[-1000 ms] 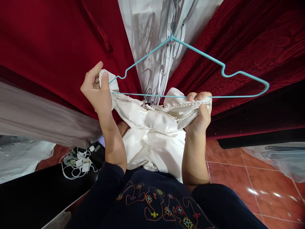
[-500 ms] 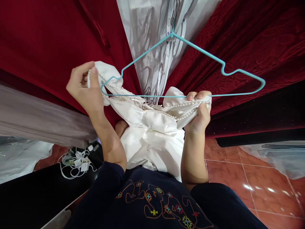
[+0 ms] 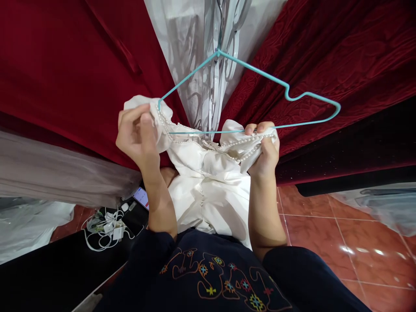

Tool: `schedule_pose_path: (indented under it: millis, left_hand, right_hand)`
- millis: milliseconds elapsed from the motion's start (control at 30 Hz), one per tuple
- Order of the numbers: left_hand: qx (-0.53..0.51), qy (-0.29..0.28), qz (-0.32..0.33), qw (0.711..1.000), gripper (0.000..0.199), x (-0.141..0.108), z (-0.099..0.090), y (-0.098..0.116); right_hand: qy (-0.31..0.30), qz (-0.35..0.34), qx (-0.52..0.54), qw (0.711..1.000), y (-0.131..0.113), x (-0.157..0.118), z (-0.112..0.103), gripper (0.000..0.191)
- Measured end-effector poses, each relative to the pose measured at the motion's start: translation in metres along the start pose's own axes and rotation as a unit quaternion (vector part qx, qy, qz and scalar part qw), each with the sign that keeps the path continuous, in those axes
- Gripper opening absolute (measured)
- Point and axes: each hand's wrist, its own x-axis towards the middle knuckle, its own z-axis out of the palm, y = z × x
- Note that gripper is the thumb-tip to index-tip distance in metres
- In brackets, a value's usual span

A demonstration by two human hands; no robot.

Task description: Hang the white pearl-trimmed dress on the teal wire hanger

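A white dress [image 3: 221,195] with pearl-beaded edges hangs between my hands and down across my lap. My left hand [image 3: 134,134] pinches its left puffed sleeve. The left end of a light blue hanger [image 3: 260,75] runs inside that sleeve and is hidden by the cloth. My right hand [image 3: 264,149] grips the right sleeve, its fingers over the beaded edge and against the hanger's lower bar. The hanger's right end sticks out bare beyond my right hand. Its hook goes up among white hangers at the top.
Dark red cloth [image 3: 58,65] hangs on the left and patterned red cloth [image 3: 325,52] on the right. White cables [image 3: 104,229] and a lit phone [image 3: 141,198] lie on a black surface [image 3: 48,268] at lower left. Red tiles [image 3: 312,234] cover the floor at right.
My left hand has moved right and slightly down, drawing the left sleeve over the hanger's left end, which showed bare before. My right hand keeps its grip. The hanger sits further left in view.
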Motion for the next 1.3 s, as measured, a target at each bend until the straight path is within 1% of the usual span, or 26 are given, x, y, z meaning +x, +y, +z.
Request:
schedule_pose_path:
  millis: [33,67,100,133,167,200,233,267,300,367,433,467,533,567,600,667,700,767,800,833,967,1067,1133,1200,1267,1300]
  left_hand:
    - [-0.013,0.022,-0.01,1.0,0.024,-0.01,-0.002,0.001]
    - [-0.028,0.02,-0.034,0.999,0.03,-0.022,-0.002,0.002]
    - [-0.042,-0.011,-0.075,0.996,0.034,-0.033,-0.002,0.001]
    - [-0.055,-0.063,-0.128,0.988,0.038,-0.044,0.0,0.0]
    - [-0.068,-0.126,-0.187,0.972,0.039,-0.054,0.004,-0.001]
    - [-0.085,-0.184,-0.246,0.948,0.039,-0.061,0.01,-0.004]
    - [-0.113,-0.226,-0.298,0.921,0.042,-0.067,0.016,-0.006]
    - [-0.15,-0.244,-0.337,0.897,0.048,-0.069,0.024,-0.008]
    - [-0.194,-0.239,-0.361,0.88,0.054,-0.07,0.032,-0.01]
    - [-0.271,-0.189,-0.372,0.867,0.058,-0.066,0.046,-0.009]
    - [-0.295,-0.135,-0.37,0.87,0.058,-0.061,0.056,-0.005]
    - [-0.295,-0.113,-0.368,0.874,0.058,-0.059,0.059,-0.003]
    - [-0.3,-0.088,-0.359,0.879,0.059,-0.058,0.062,0.001]
    - [-0.312,-0.082,-0.352,0.879,0.06,-0.058,0.063,0.002]
    - [-0.323,-0.078,-0.345,0.878,0.06,-0.059,0.064,0.002]
    - [-0.339,-0.072,-0.334,0.876,0.06,-0.06,0.064,0.0]
    - [-0.339,-0.068,-0.332,0.878,0.06,-0.06,0.063,-0.002]
    - [-0.327,-0.065,-0.332,0.883,0.06,-0.06,0.063,-0.004]
    - [-0.323,-0.064,-0.33,0.885,0.061,-0.059,0.063,-0.004]
    - [-0.323,-0.063,-0.328,0.886,0.061,-0.058,0.062,-0.005]
    - [-0.33,-0.055,-0.326,0.884,0.06,-0.057,0.06,-0.003]
    - [-0.362,-0.05,-0.331,0.87,0.057,-0.055,0.059,0.0]
    - [-0.399,-0.046,-0.333,0.853,0.054,-0.054,0.059,0.001]
    - [-0.418,-0.037,-0.335,0.843,0.052,-0.051,0.059,0.001]
    - [-0.422,-0.03,-0.334,0.842,0.051,-0.049,0.059,-0.001]
    - [-0.423,-0.028,-0.332,0.843,0.051,-0.048,0.059,-0.003]
  right_hand:
    - [0.0,0.002,-0.001,1.0,0.0,0.0,0.0,0.019]
    - [0.0,0.004,-0.002,1.0,0.0,0.0,0.0,0.021]
    - [0.001,0.005,-0.003,1.0,0.0,0.001,0.0,0.023]
    - [0.003,0.004,-0.005,1.0,0.001,0.002,0.0,0.024]
    - [0.007,0.004,-0.007,1.0,0.001,0.003,0.0,0.024]
    - [0.011,0.003,-0.007,1.0,0.002,0.003,0.001,0.025]
    - [0.014,0.003,-0.007,1.0,0.002,0.004,0.002,0.025]
    - [0.015,0.003,-0.005,1.0,0.002,0.003,0.003,0.025]
    - [0.014,0.003,-0.003,1.0,0.001,0.003,0.004,0.025]
    - [0.011,0.005,-0.003,1.0,-0.001,0.001,0.005,0.025]
    - [0.013,0.009,-0.041,0.999,-0.004,-0.001,0.002,0.029]
    - [0.019,0.006,-0.078,0.997,-0.007,-0.002,0.0,0.035]
    - [0.043,-0.026,-0.17,0.984,-0.013,-0.001,-0.009,0.044]
    - [0.07,-0.061,-0.216,0.972,-0.017,0.0,-0.015,0.041]
    - [0.106,-0.105,-0.255,0.955,-0.022,0.003,-0.021,0.033]
    - [0.191,-0.19,-0.324,0.907,-0.032,0.01,-0.033,0.012]
    - [0.23,-0.219,-0.356,0.879,-0.038,0.014,-0.039,0.007]
    - [0.272,-0.247,-0.411,0.835,-0.051,0.026,-0.047,0.016]
    - [0.274,-0.249,-0.427,0.825,-0.057,0.033,-0.049,0.02]
    - [0.266,-0.249,-0.435,0.823,-0.063,0.04,-0.05,0.023]
    - [0.186,-0.226,-0.448,0.845,-0.082,0.067,-0.045,0.029]
    - [0.139,-0.225,-0.484,0.834,-0.088,0.082,-0.028,0.037]
    - [0.096,-0.234,-0.501,0.827,-0.089,0.085,-0.012,0.042]
    - [0.036,-0.235,-0.504,0.831,-0.087,0.084,0.002,0.041]
    - [-0.014,-0.222,-0.498,0.838,-0.086,0.08,0.008,0.038]
    - [-0.024,-0.216,-0.497,0.84,-0.086,0.077,0.007,0.037]
